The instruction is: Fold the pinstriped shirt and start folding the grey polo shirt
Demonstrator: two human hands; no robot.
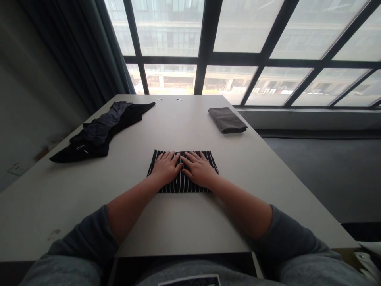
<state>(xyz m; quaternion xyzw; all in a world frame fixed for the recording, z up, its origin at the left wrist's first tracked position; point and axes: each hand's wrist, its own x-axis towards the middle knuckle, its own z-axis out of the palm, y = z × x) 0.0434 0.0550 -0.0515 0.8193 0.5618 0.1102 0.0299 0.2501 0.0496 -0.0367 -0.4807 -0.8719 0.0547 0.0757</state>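
A black cloth with white stripes [184,184] lies folded into a flat rectangle near the middle of the white table. My left hand [166,167] rests palm down on its left half, fingers stretched forward and apart. On the right half lies my right hand [199,167], also flat with spread fingers. The two thumbs and index fingers come close together over the cloth's centre. Neither hand grips anything; both only touch the top of the cloth. Parts of the cloth are hidden under the hands.
A folded dark grey cloth [227,120] lies at the table's [184,222] back right. Rumpled dark garments [102,129] spread along the left side. Two small white discs [179,99] sit at the far edge, before large windows. A dark curtain [86,47] hangs at the left.
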